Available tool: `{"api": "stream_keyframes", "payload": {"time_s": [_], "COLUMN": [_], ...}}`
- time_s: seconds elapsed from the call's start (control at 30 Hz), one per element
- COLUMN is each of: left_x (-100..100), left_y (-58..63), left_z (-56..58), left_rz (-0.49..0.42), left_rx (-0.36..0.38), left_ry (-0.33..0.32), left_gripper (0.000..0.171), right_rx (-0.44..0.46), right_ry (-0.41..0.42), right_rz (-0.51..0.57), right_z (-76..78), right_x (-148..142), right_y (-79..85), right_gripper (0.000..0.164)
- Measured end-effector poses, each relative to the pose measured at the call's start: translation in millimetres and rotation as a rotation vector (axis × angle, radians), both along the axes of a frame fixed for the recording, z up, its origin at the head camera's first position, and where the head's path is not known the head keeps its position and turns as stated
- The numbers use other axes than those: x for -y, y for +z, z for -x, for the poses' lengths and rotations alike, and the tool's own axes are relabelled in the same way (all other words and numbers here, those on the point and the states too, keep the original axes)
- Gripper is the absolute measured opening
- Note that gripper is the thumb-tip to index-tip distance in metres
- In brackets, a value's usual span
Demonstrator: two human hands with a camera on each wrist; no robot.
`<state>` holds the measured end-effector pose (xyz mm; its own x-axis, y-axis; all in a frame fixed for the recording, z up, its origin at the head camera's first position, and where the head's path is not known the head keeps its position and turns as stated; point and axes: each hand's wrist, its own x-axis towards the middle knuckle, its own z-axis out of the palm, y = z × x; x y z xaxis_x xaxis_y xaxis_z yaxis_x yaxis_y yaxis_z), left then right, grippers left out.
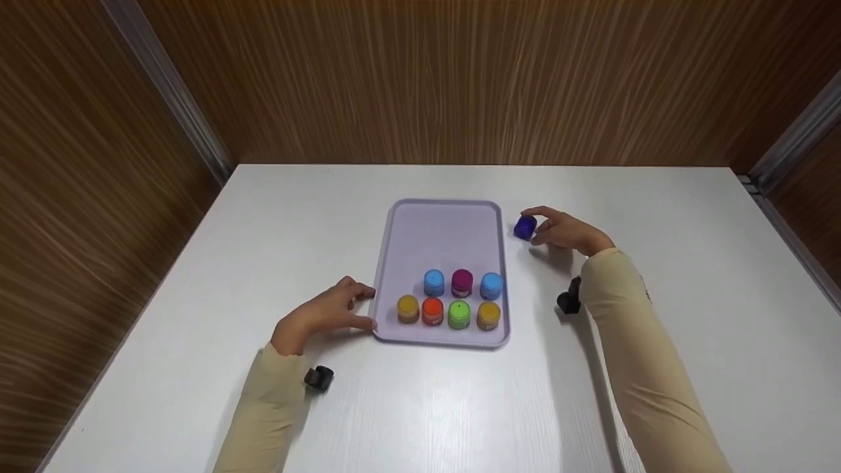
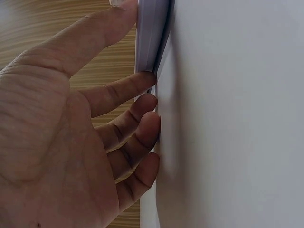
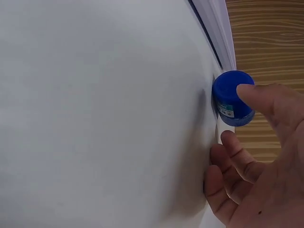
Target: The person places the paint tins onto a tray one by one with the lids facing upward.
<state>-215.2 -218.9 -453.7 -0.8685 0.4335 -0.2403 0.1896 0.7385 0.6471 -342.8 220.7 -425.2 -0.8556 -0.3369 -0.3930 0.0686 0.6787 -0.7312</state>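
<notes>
A lavender tray (image 1: 447,230) lies on the table. Beside its left edge is the left hand (image 1: 332,307), thumb and index finger spread apart and touching the rim. In the left wrist view the remaining fingers bend loosely near the tabletop. To the right of the tray, the right hand (image 1: 565,231) pinches a small dark blue jar (image 1: 525,227) between thumb and index finger. The right wrist view shows the thumb against the blue jar (image 3: 232,102), which has a small label; the index finger is hidden behind it. Its other fingers rest curled near the table.
Several small jars stand in two rows on the tray's near half: light blue (image 1: 433,282), magenta (image 1: 462,282) and light blue behind; yellow (image 1: 407,309), orange-red (image 1: 432,311), green (image 1: 459,315) and yellow in front. Wood-grain panels (image 1: 447,85) rise behind the white table (image 1: 420,407).
</notes>
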Motion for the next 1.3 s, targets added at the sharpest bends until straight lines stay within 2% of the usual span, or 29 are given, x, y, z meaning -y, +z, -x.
{"api": "stream_keyframes", "payload": {"time_s": [0.47, 0.73, 1.07, 1.3], "left_x": [10.3, 12.1, 15.3, 15.2], "left_y": [1.1, 0.9, -1.4, -0.7], "left_z": [-7.8, -8.2, -9.1, -8.5], "left_rz": [-0.004, -0.005, 0.006, -0.009], "left_rx": [-0.024, 0.004, -0.010, 0.003], "left_ry": [0.006, 0.025, 0.019, 0.015], "left_gripper": [0.069, 0.069, 0.068, 0.068], "right_rx": [-0.081, -0.116, -0.134, -0.149], "right_ry": [0.016, 0.002, 0.008, 0.004], "right_rz": [-0.053, -0.177, -0.138, -0.068], "right_z": [4.4, 6.5, 2.7, -1.7], "right_x": [15.1, 16.3, 16.9, 13.8], "right_y": [-6.1, -13.4, -11.5, 0.1], "right_gripper": [0.054, 0.049, 0.047, 0.046]}}
